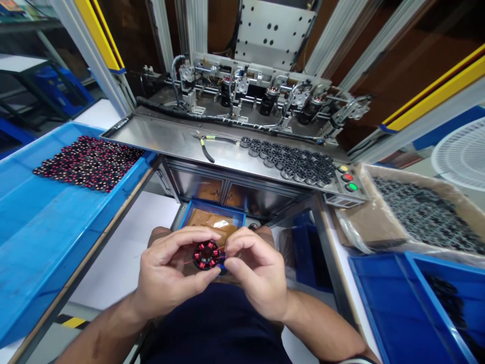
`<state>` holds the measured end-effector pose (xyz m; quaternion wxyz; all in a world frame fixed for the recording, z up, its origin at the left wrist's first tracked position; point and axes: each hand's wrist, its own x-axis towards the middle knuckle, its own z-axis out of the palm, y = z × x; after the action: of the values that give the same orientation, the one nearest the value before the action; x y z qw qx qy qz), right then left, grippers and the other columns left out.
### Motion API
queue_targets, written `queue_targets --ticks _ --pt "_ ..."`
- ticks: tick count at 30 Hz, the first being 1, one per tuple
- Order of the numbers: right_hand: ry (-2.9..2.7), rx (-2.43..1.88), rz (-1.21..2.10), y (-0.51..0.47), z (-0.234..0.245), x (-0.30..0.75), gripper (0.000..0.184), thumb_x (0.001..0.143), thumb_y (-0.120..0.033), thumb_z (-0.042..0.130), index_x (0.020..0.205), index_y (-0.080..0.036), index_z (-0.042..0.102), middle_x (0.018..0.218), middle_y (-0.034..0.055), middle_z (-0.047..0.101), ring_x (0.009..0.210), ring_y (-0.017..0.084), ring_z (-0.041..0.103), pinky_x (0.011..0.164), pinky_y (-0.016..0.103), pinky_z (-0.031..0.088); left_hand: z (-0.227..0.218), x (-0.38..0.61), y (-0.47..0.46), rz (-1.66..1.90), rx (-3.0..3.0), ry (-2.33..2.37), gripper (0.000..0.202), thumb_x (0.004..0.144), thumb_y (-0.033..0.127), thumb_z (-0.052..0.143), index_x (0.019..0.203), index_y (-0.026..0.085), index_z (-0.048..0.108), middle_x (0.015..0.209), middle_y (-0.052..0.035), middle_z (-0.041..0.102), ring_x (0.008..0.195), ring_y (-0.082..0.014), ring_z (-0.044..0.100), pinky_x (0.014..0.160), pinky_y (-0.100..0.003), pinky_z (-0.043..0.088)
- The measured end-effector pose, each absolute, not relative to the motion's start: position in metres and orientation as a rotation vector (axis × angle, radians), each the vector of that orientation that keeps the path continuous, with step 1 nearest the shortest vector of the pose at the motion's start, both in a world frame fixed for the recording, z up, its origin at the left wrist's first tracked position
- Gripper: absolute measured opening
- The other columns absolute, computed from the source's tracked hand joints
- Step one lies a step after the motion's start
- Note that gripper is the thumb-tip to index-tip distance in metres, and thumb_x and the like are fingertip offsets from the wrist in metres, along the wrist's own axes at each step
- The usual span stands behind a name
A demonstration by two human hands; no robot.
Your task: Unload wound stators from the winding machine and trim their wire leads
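Observation:
A small round motor stator [206, 254], black with red wire coils, sits in the fingers of my left hand [170, 265]. Its thumb and fingers close around the ring's left side and edges. My right hand [257, 268] is beside the stator's right edge, its thumb and fingertips pinched on thin red wire ends [222, 251] that stick out there. Another thin wire pokes out on the left of the ring. Both hands are in front of my lap, over a blue bin [185, 215] with a brown lining.
Pliers [212, 141] lie on the metal ledge [159, 136], left of bare black stators [295, 159]. Behind stands a winding machine [246, 91]. Wound stators [91, 162] fill part of the blue tray [34, 212] at left. Right are a control box [346, 187], a carton [379, 212] of parts and blue bins [382, 303].

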<state>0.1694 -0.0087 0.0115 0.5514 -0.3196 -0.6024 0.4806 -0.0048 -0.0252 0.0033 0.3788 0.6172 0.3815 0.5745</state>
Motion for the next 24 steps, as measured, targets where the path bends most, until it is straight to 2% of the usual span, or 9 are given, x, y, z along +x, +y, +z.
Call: queue_targets --ticks 11,15,21,24 --pt "-1.502 -0.720 1.018 -0.010 0.012 0.174 0.010 0.084 -0.011 0.066 0.081 -0.020 0.066 0.072 0.0020 0.063 0.071 0.015 0.061 0.067 0.032 0.050 0.005 -0.004 -0.022 1.419 1.675 0.891 0.056 0.066 0.000 0.077 0.115 0.024 0.066 0.105 -0.0070 0.073 0.099 -0.0210 0.068 0.088 -0.031 0.058" --pt "-1.590 -0.645 1.000 -0.006 0.010 0.181 0.009 0.083 -0.012 0.067 0.087 -0.020 0.067 0.074 0.0032 0.064 0.072 0.017 0.061 0.066 0.033 0.052 0.007 -0.005 -0.021 1.407 1.657 0.904 0.053 0.067 0.001 0.075 0.114 0.023 0.066 0.103 -0.0083 0.073 0.097 -0.0222 0.069 0.085 -0.032 0.059" --pt "-1.800 -0.530 0.800 0.010 0.016 0.187 0.026 0.082 -0.011 0.068 0.106 -0.021 0.068 0.084 0.0067 0.066 0.076 0.019 0.063 0.067 0.036 0.053 0.010 -0.006 -0.021 1.378 1.613 0.862 0.050 0.067 0.002 0.074 0.112 0.022 0.067 0.100 -0.0081 0.073 0.093 -0.0210 0.070 0.082 -0.030 0.060" --pt "-1.826 -0.476 0.746 0.012 0.019 0.185 0.021 0.082 -0.013 0.068 0.101 -0.022 0.070 0.080 0.0060 0.065 0.073 0.019 0.062 0.066 0.036 0.052 0.009 -0.005 -0.021 1.345 1.613 0.842 0.053 0.067 0.002 0.075 0.114 0.024 0.066 0.102 -0.0064 0.073 0.094 -0.0198 0.069 0.083 -0.028 0.059"
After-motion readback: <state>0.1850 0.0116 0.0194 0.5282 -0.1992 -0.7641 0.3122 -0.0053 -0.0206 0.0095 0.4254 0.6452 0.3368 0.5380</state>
